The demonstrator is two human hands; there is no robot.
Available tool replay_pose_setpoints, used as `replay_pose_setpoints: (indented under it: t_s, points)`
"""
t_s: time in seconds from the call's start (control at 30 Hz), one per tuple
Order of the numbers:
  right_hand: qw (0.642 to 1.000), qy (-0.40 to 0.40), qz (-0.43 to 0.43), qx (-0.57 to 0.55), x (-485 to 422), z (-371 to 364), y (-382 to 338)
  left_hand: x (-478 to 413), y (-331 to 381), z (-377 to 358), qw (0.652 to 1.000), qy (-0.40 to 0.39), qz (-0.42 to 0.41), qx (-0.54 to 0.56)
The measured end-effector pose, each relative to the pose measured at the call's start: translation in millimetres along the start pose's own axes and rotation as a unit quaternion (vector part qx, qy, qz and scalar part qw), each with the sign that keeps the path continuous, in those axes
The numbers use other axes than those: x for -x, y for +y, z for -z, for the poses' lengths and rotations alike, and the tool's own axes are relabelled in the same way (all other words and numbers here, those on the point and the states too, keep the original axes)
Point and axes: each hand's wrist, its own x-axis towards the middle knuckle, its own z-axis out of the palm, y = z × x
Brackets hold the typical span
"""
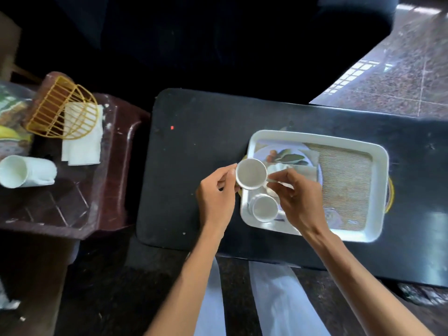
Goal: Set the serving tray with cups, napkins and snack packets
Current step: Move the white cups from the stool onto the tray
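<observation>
A white cup [251, 173] hangs over the left edge of the white serving tray [378, 151]. My left hand [214, 196] pinches its left side and my right hand [297, 198] pinches its right side near the handle. A second white cup [264, 208] stands in the tray's near left corner, just below the held one. A snack packet [288, 155] with a leaf and fruit picture lies in the tray's far left part. The tray rests on a black table [194, 166].
To the left stands a dark brown stool [72, 202] with a yellow wire basket [65, 110], folded white napkins [81, 144] and paper cups lying on their side [26, 172]. Colourful packets [11, 124] lie at the far left edge.
</observation>
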Motion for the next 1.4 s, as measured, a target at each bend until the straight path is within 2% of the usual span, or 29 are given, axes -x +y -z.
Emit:
replay_pose_setpoints:
  t_s: [0.2,0.47,0.67,1.1,1.4]
  points:
    - [0.999,-0.01,-0.032,-0.021,-8,16,41,-1,-3,-38,0.998,-0.013,0.033,-0.05]
    - [0.998,-0.029,-0.038,-0.034,-14,14,68,-3,-13,-54,0.994,-0.003,0.046,-0.096]
    - [0.998,-0.055,-0.014,-0.037,-20,13,75,-7,-20,-55,0.993,0.003,0.052,-0.104]
    - [0.995,-0.087,-0.039,-0.032,-20,11,75,-9,-29,-50,0.99,-0.002,0.051,-0.135]
    - [0.992,-0.113,-0.05,-0.002,-16,15,69,-8,-30,-36,0.993,-0.034,0.054,-0.104]
